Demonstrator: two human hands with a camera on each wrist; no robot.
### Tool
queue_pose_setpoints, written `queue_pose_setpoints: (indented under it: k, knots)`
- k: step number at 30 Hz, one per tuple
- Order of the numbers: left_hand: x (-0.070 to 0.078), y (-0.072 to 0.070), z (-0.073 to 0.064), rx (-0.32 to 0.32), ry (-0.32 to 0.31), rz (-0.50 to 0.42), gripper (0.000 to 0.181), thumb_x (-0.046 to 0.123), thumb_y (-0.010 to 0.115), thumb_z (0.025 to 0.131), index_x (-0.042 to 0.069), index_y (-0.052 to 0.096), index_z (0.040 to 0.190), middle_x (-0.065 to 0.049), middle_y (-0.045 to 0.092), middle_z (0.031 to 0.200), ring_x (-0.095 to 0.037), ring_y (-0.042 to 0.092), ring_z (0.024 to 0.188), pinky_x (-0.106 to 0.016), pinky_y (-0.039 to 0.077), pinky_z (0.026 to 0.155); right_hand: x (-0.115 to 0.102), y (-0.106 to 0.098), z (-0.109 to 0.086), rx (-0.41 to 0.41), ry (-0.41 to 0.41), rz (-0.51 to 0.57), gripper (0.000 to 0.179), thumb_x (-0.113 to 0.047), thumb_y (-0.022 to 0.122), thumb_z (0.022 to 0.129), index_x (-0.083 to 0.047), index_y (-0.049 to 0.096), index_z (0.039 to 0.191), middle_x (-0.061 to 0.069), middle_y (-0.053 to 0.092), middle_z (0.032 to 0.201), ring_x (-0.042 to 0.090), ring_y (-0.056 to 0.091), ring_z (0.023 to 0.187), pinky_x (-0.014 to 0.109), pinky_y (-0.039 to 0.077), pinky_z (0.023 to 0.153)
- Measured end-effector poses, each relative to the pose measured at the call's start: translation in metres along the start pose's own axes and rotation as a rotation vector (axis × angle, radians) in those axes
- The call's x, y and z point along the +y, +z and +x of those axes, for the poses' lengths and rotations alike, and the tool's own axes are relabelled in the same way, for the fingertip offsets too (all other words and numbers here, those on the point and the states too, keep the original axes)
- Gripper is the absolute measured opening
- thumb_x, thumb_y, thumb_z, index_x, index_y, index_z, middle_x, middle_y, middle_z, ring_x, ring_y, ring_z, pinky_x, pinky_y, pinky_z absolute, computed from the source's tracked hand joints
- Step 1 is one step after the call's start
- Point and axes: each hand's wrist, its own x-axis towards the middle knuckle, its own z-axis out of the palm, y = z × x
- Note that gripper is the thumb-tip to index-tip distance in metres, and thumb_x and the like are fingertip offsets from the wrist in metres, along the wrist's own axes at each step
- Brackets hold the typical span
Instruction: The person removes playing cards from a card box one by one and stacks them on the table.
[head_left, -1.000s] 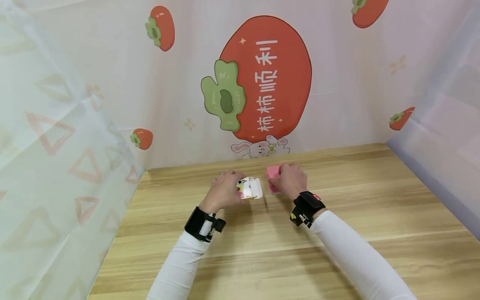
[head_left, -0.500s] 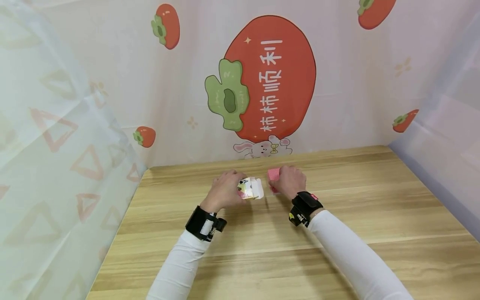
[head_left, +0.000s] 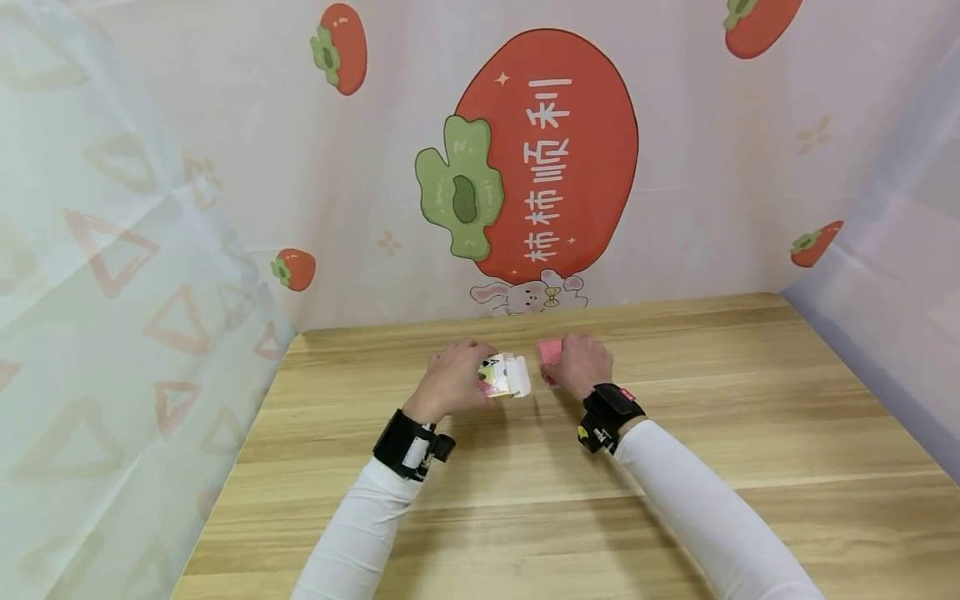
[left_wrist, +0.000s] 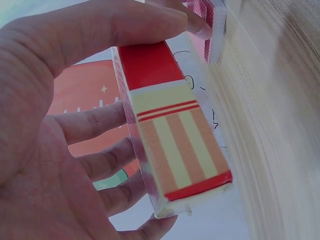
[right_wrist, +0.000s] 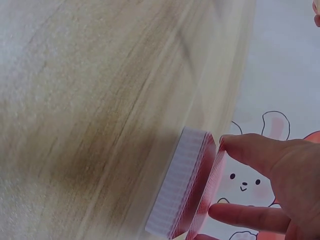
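Observation:
My left hand [head_left: 452, 382] grips a card box [head_left: 501, 377] between thumb and fingers, a little above the table. Its open white flap points right, and an ace is printed on its face. In the left wrist view the narrow side of the card box [left_wrist: 172, 140] shows red ends and striped bands. Just to the right, my right hand [head_left: 585, 365] pinches a thin layer of red-backed playing cards [right_wrist: 212, 182] by the edges. Below that layer lies the thicker stack of playing cards [right_wrist: 175, 180], with a narrow gap between. Part of the stack is hidden by the hand in the head view.
The wooden table [head_left: 525, 517] extends toward me and to both sides. Behind it hangs a cloth backdrop [head_left: 675, 275] with persimmon prints, close beyond the hands. Pale side curtains [head_left: 112, 333] border the table.
The head view has swung slightly. Both hands keep nearly the same place and hold; the red-backed cards under the right hand look more evenly lined up than a second ago.

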Motion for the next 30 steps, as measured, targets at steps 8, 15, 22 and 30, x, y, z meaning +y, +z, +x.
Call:
queue_pose_setpoints:
  k: [8,15,22,30]
  knots:
    - [0.0001,0.0007,0.0,-0.002,-0.001,0.015,0.068,0.033,0.083,0.056,0.019,0.058,0.118,0.003,0.052,0.103,-0.015,0.046,0.093,-0.041,0.036,0.075,0.0023,0.0042,0.0019,0.001,-0.001,-0.007,0.044,-0.048,0.071,0.07,-0.007,0.059,0.078,0.009,0.052,0.068,0.024,0.049,0.06,0.034,0.037,0.047]
    - [0.0003,0.0004,0.0007,-0.005,0.001,0.028,0.07,0.035,0.083,0.055,0.019,0.058,0.119,0.003,0.052,0.104,-0.015,0.047,0.094,-0.042,0.036,0.077,0.0025,0.0057,0.0028,0.007,-0.005,0.001,0.042,-0.048,0.07,0.071,-0.009,0.056,0.069,0.007,0.049,0.065,0.023,0.048,0.058,0.033,0.035,0.045]
    - [0.0003,0.0016,0.0015,-0.009,0.0,0.012,0.069,0.031,0.083,0.056,0.018,0.058,0.118,0.003,0.052,0.1,-0.016,0.047,0.091,-0.042,0.036,0.075,0.0002,0.0039,0.0021,-0.006,0.006,0.006,0.042,-0.049,0.07,0.071,-0.009,0.056,0.072,0.007,0.05,0.065,0.024,0.048,0.058,0.033,0.035,0.045]
    - [-0.0013,0.0013,0.0011,-0.015,0.002,0.022,0.07,0.035,0.083,0.056,0.018,0.057,0.119,0.003,0.052,0.101,-0.016,0.047,0.091,-0.041,0.036,0.075,-0.0002,0.005,0.002,-0.015,0.005,0.007,0.042,-0.049,0.07,0.071,-0.009,0.055,0.07,0.007,0.05,0.066,0.023,0.048,0.059,0.033,0.035,0.046]
